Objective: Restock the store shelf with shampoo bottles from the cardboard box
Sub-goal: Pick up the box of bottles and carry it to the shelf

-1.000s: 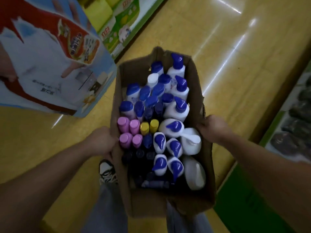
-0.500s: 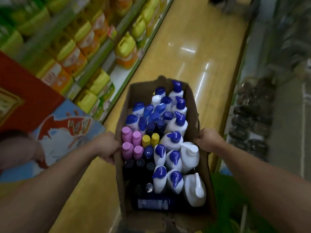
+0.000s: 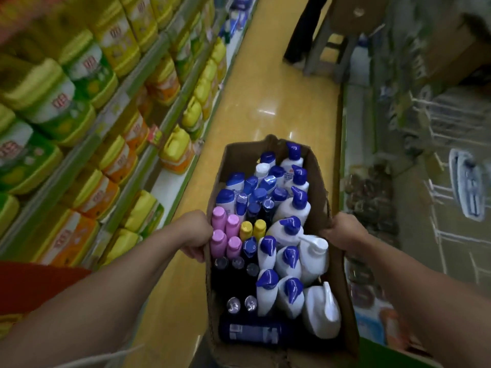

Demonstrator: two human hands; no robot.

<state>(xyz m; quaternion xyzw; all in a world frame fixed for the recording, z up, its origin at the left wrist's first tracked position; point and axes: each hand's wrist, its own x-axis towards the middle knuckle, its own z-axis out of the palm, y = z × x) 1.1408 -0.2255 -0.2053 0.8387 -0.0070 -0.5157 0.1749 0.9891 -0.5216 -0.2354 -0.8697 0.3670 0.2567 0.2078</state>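
I carry an open cardboard box (image 3: pixel 318 166) in front of me, above the yellow aisle floor. My left hand (image 3: pixel 195 236) grips its left wall and my right hand (image 3: pixel 342 231) grips its right wall. The box is packed with upright shampoo bottles: several white ones with blue caps (image 3: pixel 291 205), pink-capped ones (image 3: pixel 225 232), two yellow-capped ones (image 3: pixel 252 228) and dark ones (image 3: pixel 233 264). One dark blue bottle (image 3: pixel 255 333) lies flat at the near end.
Store shelves (image 3: pixel 127 102) on the left hold yellow and green detergent jugs and packs. Lower shelving (image 3: pixel 372 197) with dark packages runs along the right. A person's legs (image 3: pixel 300 30) and a stool (image 3: pixel 332 46) stand far down the aisle.
The view has swung up and forward along the aisle; the large printed pack at left has left the view and the shelves fill it. Both hands keep their grip on the box.
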